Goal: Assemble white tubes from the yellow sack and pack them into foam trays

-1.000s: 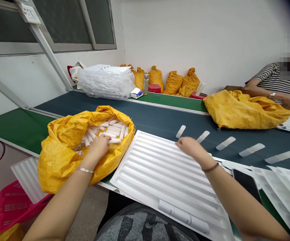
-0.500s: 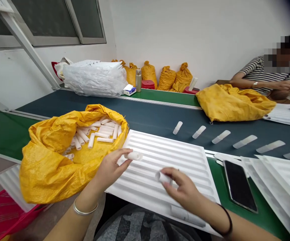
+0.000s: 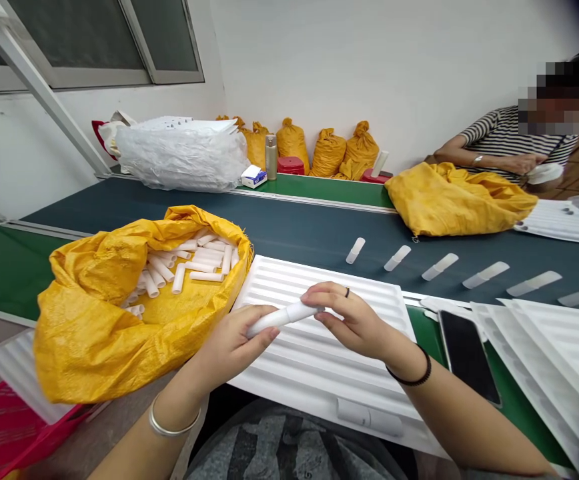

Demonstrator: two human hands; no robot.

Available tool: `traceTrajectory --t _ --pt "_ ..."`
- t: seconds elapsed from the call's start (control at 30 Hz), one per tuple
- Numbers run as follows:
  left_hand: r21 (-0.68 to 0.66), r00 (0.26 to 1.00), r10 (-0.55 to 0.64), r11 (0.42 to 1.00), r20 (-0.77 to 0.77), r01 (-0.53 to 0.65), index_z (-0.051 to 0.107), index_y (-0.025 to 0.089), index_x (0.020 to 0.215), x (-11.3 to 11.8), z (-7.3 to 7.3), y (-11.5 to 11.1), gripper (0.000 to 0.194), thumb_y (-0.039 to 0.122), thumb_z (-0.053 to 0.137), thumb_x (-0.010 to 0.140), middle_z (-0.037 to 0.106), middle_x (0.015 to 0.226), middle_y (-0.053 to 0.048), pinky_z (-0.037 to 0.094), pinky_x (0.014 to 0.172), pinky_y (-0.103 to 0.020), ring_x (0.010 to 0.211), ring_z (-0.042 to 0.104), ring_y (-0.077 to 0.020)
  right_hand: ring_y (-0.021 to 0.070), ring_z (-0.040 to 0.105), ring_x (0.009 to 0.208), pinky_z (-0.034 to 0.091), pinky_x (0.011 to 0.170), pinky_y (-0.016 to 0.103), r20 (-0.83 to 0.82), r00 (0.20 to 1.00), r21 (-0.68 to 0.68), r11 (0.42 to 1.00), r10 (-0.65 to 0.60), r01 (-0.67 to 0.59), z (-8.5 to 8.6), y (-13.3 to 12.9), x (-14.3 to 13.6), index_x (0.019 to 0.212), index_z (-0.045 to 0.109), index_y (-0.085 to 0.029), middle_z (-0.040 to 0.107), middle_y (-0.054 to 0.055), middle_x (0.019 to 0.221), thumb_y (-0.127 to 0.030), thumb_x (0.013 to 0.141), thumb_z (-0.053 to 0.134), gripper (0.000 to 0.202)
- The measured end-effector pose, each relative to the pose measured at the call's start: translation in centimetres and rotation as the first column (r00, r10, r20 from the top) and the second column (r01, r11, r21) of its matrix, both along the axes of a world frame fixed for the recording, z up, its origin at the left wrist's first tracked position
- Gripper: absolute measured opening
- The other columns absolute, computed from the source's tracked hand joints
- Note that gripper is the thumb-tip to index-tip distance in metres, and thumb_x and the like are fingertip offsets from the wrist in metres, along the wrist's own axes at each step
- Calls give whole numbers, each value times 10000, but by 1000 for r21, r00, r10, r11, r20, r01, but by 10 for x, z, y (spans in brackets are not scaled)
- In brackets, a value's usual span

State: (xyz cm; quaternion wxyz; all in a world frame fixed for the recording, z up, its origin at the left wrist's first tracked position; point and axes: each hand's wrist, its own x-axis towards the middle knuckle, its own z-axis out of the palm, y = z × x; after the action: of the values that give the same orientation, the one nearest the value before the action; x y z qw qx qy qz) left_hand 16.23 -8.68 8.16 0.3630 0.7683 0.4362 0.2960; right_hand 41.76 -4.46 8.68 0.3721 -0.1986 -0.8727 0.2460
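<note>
Over the white ridged tray [image 3: 289, 353], my left hand [image 3: 232, 343] grips a white plastic tube [image 3: 272, 321] between thumb and fingers. My right hand [image 3: 357, 320] pinches a shorter white tube piece [image 3: 300, 311]. The two pieces meet end to end in one slanting line; whether one sits inside the other I cannot tell. Another white tube [image 3: 369, 417] lies in the tray's near groove. To the left, an open yellow woven sack [image 3: 94, 340] holds several loose white tubes [image 3: 207, 259].
Several two-part tubes [image 3: 439, 267] stand in a row on the dark belt [image 3: 309, 230]. At right are a phone [image 3: 469, 357] and stacked white trays [image 3: 544, 360]. A co-worker [image 3: 504, 143] sits behind another yellow sack [image 3: 454, 200]. A red basket [image 3: 4, 427] is at lower left.
My hands have come together, bringing the two separate white pieces end to end. My right hand has moved up and left. The view has shifted slightly.
</note>
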Motion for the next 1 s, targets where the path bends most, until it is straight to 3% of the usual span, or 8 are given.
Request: traceTrajectory --t 0.13,0.43,0.73,0.8,0.87,0.93,1.0 --pt "8 999 47 999 -9 -47 611 230 1103 3 1 1 249 364 536 907 662 982 2 436 769 -230 879 605 -147 165 580 1022 473 884 300 4 998 -15 998 -60 60 1 -1 -1 1238 513 -210 618 84 1086 -121 907 524 343" --pt "180 995 42 983 -88 -25 593 232 1118 3 2 3 232 311 552 904 652 935 11 424 774 -204 853 601 -117 131 611 759 484 681 243 65 981 -175 966 -182 191 1 -4 -1 1141 590 -185 675 59 950 -253 918 544 238" --pt "112 995 94 989 -13 -92 641 225 1114 10 7 6 288 371 587 873 698 945 -7 486 710 -224 813 642 -148 154 628 835 489 740 267 53 978 -141 968 -202 208 8 -5 -1 1146 594 -195 683 75 1016 -283 924 525 249" --pt "206 989 143 970 -38 -132 613 217 1184 10 4 9 393 399 634 836 697 961 -33 499 714 -251 822 643 -170 153 624 779 490 700 270 63 973 -164 959 -224 232 10 -6 -3 1121 609 -191 689 74 971 -311 917 528 250" --pt "401 982 173 907 -80 -127 583 209 1234 9 -1 10 433 360 649 833 691 979 -61 498 770 -289 859 634 -188 137 598 671 480 615 255 51 966 -261 930 -254 258 10 -8 -6 1076 627 -175 679 56 840 -345 913 525 256" --pt "553 976 173 830 -130 -74 583 194 1227 9 -5 10 374 286 611 865 695 953 -76 490 780 -302 843 630 -186 123 565 594 463 547 240 24 962 -385 886 -270 259 9 -10 -8 1038 634 -156 641 33 727 -374 917 512 277" --pt "594 973 161 804 -166 -31 591 173 1200 9 -8 8 332 252 587 878 701 879 -71 487 719 -284 761 630 -171 124 568 611 473 556 242 1 963 -418 874 -270 246 9 -10 -8 1061 623 -154 634 34 739 -372 922 509 283"
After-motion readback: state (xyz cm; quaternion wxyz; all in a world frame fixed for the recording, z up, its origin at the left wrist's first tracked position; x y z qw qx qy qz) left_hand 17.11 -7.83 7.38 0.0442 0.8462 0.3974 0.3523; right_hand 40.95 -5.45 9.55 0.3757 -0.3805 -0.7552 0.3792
